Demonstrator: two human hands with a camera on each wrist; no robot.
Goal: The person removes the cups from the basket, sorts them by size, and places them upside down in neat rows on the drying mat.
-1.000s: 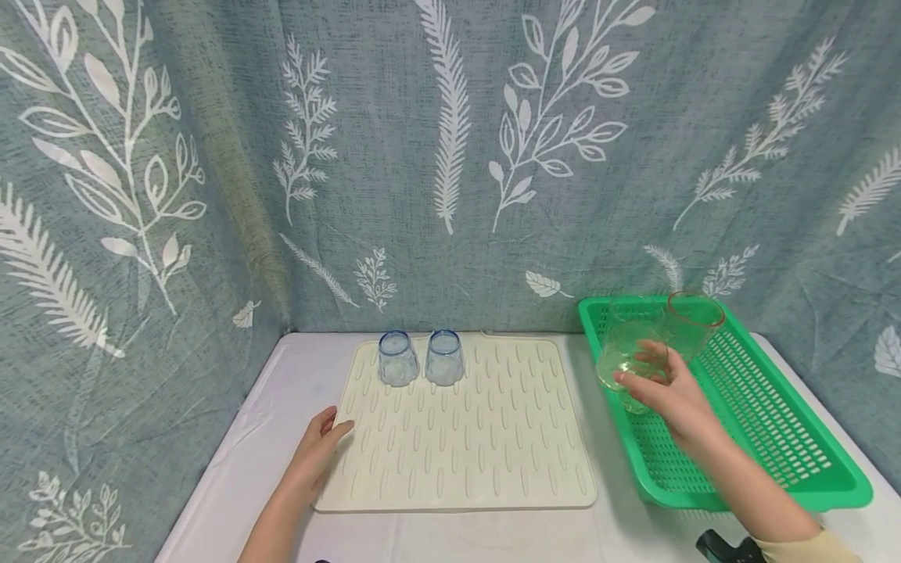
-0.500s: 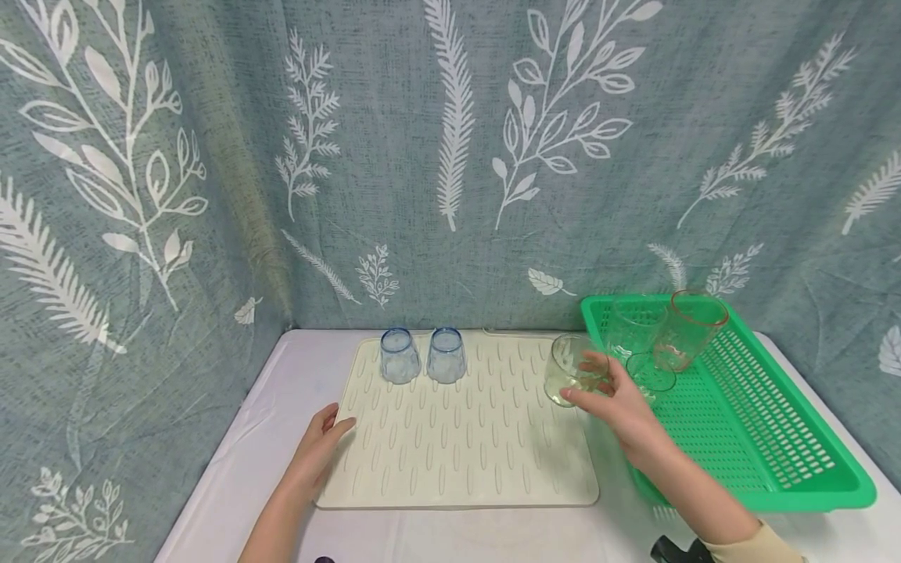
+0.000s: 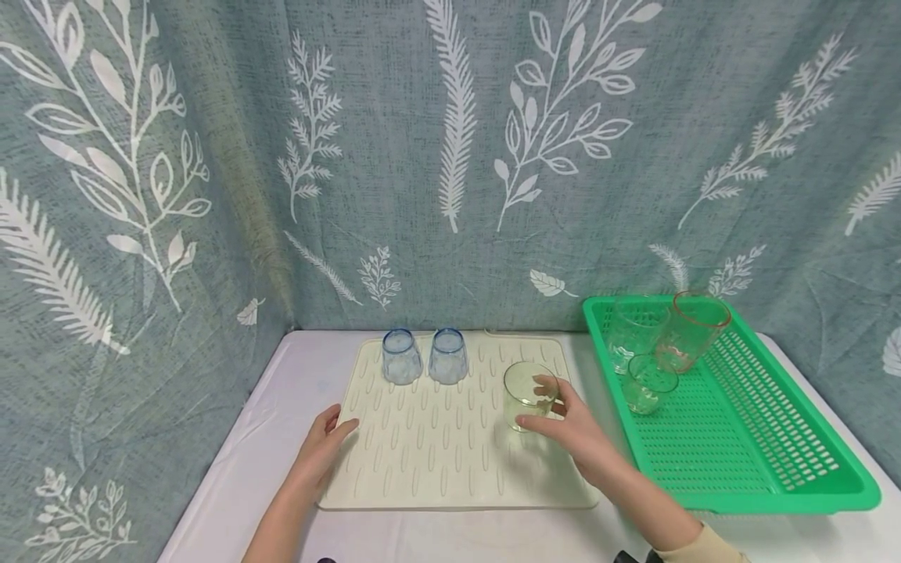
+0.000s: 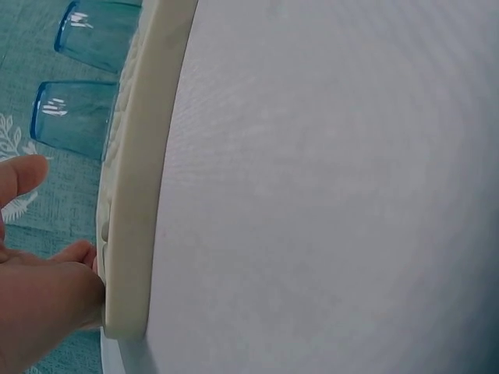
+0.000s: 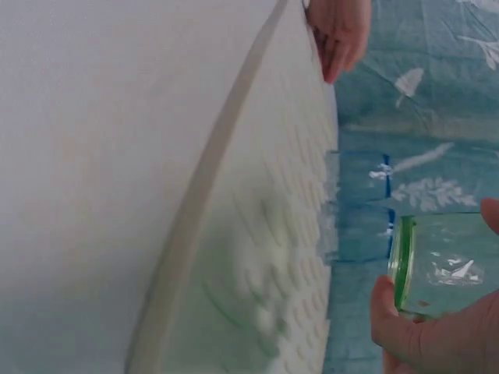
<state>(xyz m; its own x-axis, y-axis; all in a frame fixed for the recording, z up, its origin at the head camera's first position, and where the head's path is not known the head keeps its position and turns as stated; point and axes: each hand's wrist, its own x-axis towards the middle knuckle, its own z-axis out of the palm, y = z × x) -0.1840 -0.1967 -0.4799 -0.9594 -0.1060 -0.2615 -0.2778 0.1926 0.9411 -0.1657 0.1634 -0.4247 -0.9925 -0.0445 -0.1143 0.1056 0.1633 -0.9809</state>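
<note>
A: Over the right half of the cream drying mat (image 3: 450, 438), the right hand (image 3: 573, 430) holds a small green-tinted glass (image 3: 528, 395), fingers and thumb curled round its side wall. The glass looks upright, mouth up, and I can't tell whether its base touches the mat or hangs just above it.

B: Left hand?

A: The left hand (image 3: 320, 450) lies flat with relaxed fingers on the mat's left edge, holding nothing. The left wrist view shows the fingers (image 4: 47, 300) against the mat's rim (image 4: 136, 234).

B: How does the glass handle?

A: My judgement: light, rigid, thin-walled, so fragile. It looks smooth and probably slippery, more so if wet. A side-wall grip around the middle, as now, seems best; the rim is the weak part. In the right wrist view the thumb (image 5: 390, 312) sits by the green rim (image 5: 401, 265).

B: What else is there?

A: Two blue glasses (image 3: 401, 356) (image 3: 447, 356) stand upside down, side by side at the mat's far edge, well apart from the held glass. The green perforated basket (image 3: 774, 485) sits just right of the mat with three more glasses: a clear one (image 3: 629, 332), an orange-rimmed one (image 3: 686, 332) tilted, and a small green one (image 3: 647, 383). The white table (image 3: 232, 469) is under it all, with a leaf-print curtain (image 3: 450, 156) behind.
</note>
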